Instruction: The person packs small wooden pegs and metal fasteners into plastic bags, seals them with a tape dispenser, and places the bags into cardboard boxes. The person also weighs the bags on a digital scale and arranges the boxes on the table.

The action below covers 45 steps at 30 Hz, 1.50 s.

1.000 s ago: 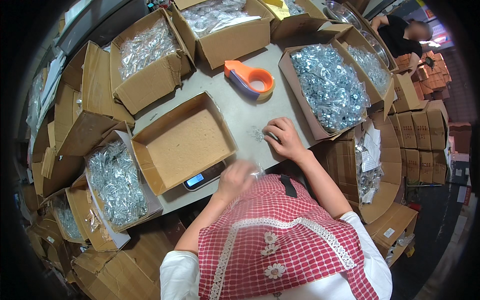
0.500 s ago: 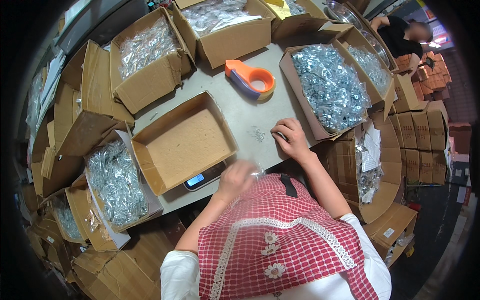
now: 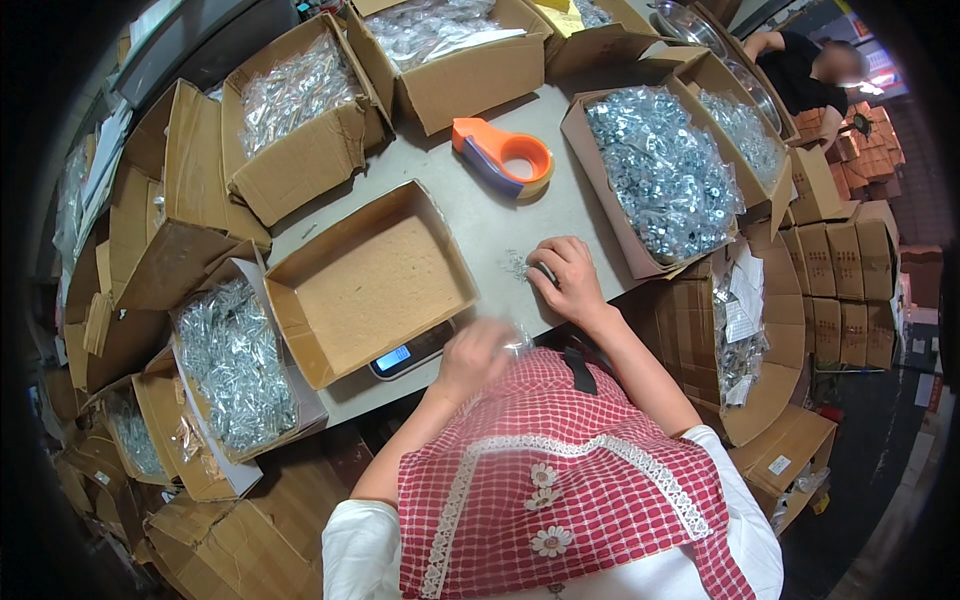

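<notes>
My left hand [image 3: 474, 358] is at the table's front edge, somewhat smeared by motion. Its fingers are curled round a clear plastic bag [image 3: 519, 341], of which a shiny bit shows beside the fingertips. On the tabletop, my right hand [image 3: 568, 281] has its fingers bent, their tips at a small loose pile of tiny metal pieces [image 3: 515, 264]. Whatever is under those fingertips is hidden. Left of both hands, an open cardboard box [image 3: 370, 285] with a bare brown bottom rests on a scale [image 3: 412, 355] with a lit blue display.
An orange and purple tape dispenser [image 3: 503, 158] lies farther back. Boxes of bagged metal parts ring the table, among them one at the right [image 3: 620, 215], one at the left [image 3: 290, 395] and one at the back [image 3: 470, 85]. Another person [image 3: 805, 80] is at the far right.
My right hand has shifted slightly left, onto the edge of the pile of metal pieces. The left hand stays at the table edge with the bag.
</notes>
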Available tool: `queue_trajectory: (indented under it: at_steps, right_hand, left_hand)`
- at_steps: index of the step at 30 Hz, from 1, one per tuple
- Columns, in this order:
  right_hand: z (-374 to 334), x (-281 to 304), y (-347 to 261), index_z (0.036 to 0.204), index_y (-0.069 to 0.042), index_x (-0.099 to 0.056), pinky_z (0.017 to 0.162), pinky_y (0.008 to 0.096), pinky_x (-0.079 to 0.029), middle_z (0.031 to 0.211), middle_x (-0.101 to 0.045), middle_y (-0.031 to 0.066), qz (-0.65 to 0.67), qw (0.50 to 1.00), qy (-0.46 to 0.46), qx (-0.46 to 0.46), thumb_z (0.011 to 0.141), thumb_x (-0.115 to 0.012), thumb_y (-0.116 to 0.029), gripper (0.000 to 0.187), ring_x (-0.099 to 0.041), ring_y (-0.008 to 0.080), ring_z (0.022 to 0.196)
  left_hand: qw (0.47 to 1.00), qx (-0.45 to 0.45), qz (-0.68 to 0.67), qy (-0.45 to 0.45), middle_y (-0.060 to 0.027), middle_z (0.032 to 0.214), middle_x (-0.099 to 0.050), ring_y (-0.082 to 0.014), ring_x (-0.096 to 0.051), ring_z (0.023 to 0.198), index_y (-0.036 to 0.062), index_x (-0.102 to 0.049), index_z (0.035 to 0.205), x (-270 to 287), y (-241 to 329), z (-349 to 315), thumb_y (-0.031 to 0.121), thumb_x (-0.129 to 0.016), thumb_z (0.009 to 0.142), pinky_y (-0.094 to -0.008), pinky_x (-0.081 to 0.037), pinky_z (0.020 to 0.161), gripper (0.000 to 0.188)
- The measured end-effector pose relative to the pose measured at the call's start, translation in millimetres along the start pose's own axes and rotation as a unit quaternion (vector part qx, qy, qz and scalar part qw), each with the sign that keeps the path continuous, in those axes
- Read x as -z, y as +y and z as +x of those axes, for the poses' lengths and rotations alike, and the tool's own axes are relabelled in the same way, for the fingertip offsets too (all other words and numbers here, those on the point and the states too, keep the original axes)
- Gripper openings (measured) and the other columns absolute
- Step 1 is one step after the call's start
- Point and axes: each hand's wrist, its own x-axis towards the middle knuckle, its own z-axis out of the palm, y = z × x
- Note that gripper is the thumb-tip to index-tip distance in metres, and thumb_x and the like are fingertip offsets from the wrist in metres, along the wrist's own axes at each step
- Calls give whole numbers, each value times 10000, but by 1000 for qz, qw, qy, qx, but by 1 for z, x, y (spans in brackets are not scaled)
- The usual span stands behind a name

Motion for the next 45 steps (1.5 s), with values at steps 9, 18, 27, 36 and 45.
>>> queue_trajectory:
  at_steps: [9, 18, 27, 36, 45]
  right_hand:
    - [-2, -2, 3, 979, -68, -720, 954, 438, -465, 1043, -678, 87, 1, 1000, 4, -3, 869, -758, -99, 120, -616, 317, 1052]
    - [-8, 11, 11, 963, -39, -675, 953, 462, -452, 1062, -660, 123, -74, 997, 11, -10, 796, -670, -33, 168, -601, 354, 1058]
    - [4, 5, 9, 1013, -47, -696, 975, 474, -457, 1089, -670, 127, -46, 999, 13, 10, 793, -677, -41, 220, -606, 362, 1060]
    - [9, -1, -2, 1079, -62, -719, 978, 447, -472, 1123, -687, 105, -5, 1000, -10, 18, 856, -730, -63, 223, -624, 330, 1089]
    - [5, -3, 5, 1055, -67, -722, 976, 448, -472, 1091, -688, 96, 5, 1000, -6, 8, 860, -739, -54, 196, -622, 327, 1083]
  left_hand:
    - [1000, 1, -1, 2, -40, 992, -670, -255, -685, 891, 119, -639, 1065, 0, 0, 1, 70, -766, 762, -365, -546, 749, 332]
    - [1000, 2, 1, 1, -45, 997, -670, -261, -686, 892, 116, -645, 1066, 0, 0, 0, 76, -767, 763, -369, -549, 751, 328]
    - [1000, 1, 7, -6, -48, 1002, -662, -263, -688, 895, 115, -640, 1070, 1, 2, 1, 88, -769, 766, -370, -549, 747, 331]
    - [1000, 0, 4, -1, -48, 1004, -663, -269, -687, 895, 120, -633, 1079, 1, 1, 2, 79, -772, 760, -380, -552, 746, 351]
    - [1000, 14, 3, -13, -43, 1019, -664, -264, -689, 909, 130, -644, 1091, 0, 0, 0, 99, -775, 785, -372, -554, 765, 334]
